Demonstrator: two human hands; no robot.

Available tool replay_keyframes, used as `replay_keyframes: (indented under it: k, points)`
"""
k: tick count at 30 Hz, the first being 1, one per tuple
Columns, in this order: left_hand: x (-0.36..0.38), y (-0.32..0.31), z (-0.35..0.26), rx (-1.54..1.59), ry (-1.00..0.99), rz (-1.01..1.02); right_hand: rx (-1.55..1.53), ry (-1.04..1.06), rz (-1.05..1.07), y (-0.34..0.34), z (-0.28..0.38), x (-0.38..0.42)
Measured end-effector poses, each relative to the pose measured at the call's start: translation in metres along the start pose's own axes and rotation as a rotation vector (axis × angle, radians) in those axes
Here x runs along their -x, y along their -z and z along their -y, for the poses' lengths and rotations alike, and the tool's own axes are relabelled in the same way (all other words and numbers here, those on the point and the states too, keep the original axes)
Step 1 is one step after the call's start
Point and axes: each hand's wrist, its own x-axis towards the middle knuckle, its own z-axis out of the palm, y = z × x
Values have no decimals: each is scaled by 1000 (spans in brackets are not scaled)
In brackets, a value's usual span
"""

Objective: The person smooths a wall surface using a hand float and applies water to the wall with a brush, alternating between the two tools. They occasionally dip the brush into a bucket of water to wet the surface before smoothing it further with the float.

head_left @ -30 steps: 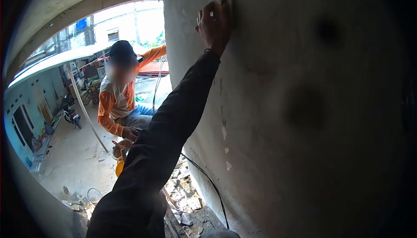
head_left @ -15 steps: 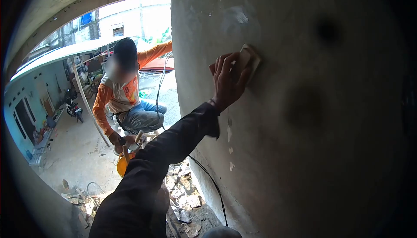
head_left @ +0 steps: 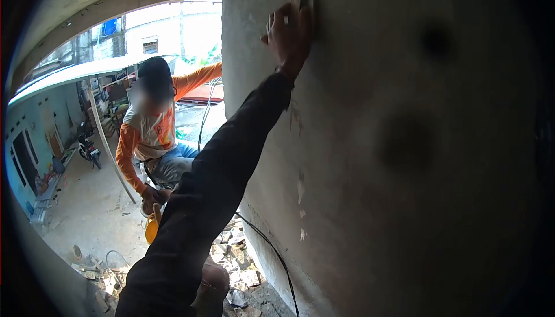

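Note:
My left hand [head_left: 290, 36], at the end of a dark sleeve [head_left: 222, 149], reaches high up the grey plastered wall [head_left: 358, 201]. Its fingers are bent around a small flat block [head_left: 313, 10] pressed against the wall; the block looked tan with a raised grip a moment earlier and is now dark and partly hidden. Pale streaks [head_left: 300, 192] run down the plaster below the wrist. My right hand is out of view.
A co-worker [head_left: 153, 126] in an orange and white shirt sits at left by a yellow bucket [head_left: 151, 230]. Black cables [head_left: 269, 233] hang along the wall's edge. Rubble [head_left: 234, 265] lies below, near a bare knee [head_left: 215, 279]. A motorbike [head_left: 88, 149] stands farther back.
My left hand has slid the block up the wall and a little to the left, with the arm stretched further. The co-worker stays seated, one hand still by the bucket.

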Motion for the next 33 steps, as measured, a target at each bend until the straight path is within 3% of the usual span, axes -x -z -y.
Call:
replay_keyframes:
  k: [2, 4, 7, 8, 11, 14, 16, 18, 19, 21, 22, 24, 25, 27, 29, 32, 33]
  points:
    - [-3, -5, -25, -10, -66, -8, 19, -25, -11, 5, 1, 11]
    - [27, 12, -41, 208, -369, 100, 17, -40, -24, 3, 3, 21]
    - [1, 4, -9, 165, -211, 50, -8, -4, -44, -6, 0, 9]
    - [-22, -14, -14, 70, -193, -95, -12, 9, -46, -10, -5, 2]
    - [-46, -56, 7, -11, -240, 46, 18, -20, -58, -1, -6, 16]
    - [42, 29, 11, 115, -357, 167, 7, -11, -74, -1, -6, 16]
    - [39, 32, 10, 187, -436, 204, -18, 19, -79, -9, -12, 2]
    - [-9, 1, 22, 115, -18, -6, -14, 34, -78, -12, -15, -9]
    - [-32, -10, 11, 48, -71, -46, 0, 21, -71, -8, -14, -5]
    - [-22, -12, -21, 56, -228, 157, 13, -1, -70, -7, -12, 6]
    - [2, 5, -22, 53, -225, 162, 13, -9, -69, -7, -10, 9]
    - [62, 46, -25, 285, -520, 186, 16, -20, -61, 1, -4, 14]
    - [60, 42, -14, 290, -526, 183, 8, -17, -63, 1, -7, 13]
    - [27, 19, 13, 212, -230, 42, -10, 14, -61, -5, -13, -6]
    - [-6, -2, -12, 129, -154, -17, -4, 1, -54, -2, -17, -4]
    - [8, 5, -42, 203, -466, 15, -4, -35, -66, 1, -17, 12]
    - [12, 11, -35, 208, -466, 12, -7, -32, -70, 5, -17, 11]
